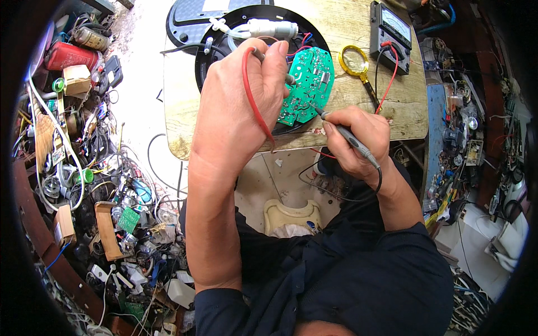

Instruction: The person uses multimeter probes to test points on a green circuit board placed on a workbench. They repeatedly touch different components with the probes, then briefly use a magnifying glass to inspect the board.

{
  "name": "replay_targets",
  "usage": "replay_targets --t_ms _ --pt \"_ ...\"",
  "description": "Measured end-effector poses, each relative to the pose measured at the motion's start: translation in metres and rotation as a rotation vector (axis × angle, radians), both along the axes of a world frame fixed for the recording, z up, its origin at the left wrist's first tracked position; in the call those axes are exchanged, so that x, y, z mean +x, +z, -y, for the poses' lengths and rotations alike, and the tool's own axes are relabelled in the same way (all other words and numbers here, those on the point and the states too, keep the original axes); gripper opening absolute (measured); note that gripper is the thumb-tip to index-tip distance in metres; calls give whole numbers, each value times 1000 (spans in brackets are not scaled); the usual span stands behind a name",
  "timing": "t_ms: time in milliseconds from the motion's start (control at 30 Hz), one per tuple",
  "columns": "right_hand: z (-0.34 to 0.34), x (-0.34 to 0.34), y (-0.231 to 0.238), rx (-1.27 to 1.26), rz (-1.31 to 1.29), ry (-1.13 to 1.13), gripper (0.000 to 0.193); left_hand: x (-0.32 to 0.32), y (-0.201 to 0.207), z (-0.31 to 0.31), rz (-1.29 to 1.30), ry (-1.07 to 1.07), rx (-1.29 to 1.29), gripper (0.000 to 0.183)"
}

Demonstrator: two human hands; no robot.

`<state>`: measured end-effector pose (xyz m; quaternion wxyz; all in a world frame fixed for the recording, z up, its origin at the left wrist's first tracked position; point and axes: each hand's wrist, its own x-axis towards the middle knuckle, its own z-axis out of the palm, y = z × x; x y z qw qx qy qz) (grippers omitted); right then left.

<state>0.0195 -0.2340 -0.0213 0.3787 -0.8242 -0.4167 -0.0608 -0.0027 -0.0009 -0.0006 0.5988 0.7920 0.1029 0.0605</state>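
A green circuit board lies tilted over a round black housing on the wooden table. My left hand pinches a test probe with a red lead, its tip hidden or too small to make out over the board. My right hand holds a grey test probe like a pen, its tip at the board's lower edge area. The probe's black lead curls below my right hand. Inside the housing, a white cylindrical pump with clear tubing sits beyond my left hand.
An analog multimeter with red and black leads stands at the table's far right. Beside it lies a yellow-rimmed magnifying glass. A black cover rests at the back left. Electronic scrap is heaped at the left; a stool is below.
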Motion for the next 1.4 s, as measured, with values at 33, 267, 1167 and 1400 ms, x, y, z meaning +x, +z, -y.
replay_targets --t_ms 33,267,1167,1400 --pt "0 0 0 3 4 0 20 0 1 0 -12 4 9 44" --pt "-1 0 0 3 -3 -5 19 2 3 -1 -15 -3 55 44" --pt "0 0 3 2 -23 -8 19 2 -2 -1 -7 -9 12 46" --pt "0 0 2 7 -2 -5 19 1 -1 -1 11 -2 23 47"
